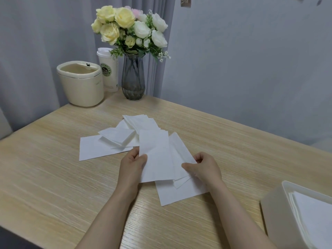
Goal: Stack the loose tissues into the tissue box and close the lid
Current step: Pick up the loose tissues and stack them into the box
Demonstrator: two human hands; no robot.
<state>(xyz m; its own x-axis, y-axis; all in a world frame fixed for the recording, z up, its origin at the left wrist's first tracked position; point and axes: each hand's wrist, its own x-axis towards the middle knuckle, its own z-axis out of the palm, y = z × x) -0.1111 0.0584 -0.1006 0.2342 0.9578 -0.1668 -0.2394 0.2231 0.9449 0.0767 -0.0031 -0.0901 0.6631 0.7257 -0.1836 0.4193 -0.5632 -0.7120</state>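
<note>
white tissues — pale wood-grain table

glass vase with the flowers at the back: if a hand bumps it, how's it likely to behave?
The vase is probably prone to tipping: it is tall and narrow, and the bouquet spreads much wider than its base. It looks like glass, so likely fragile and somewhat slippery. It stands beside the paper cup, which it could knock.

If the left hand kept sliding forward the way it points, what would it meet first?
Probably the small stack of folded tissues lying just beyond the left hand, which pinches a tissue; depth is hard to judge.
</note>
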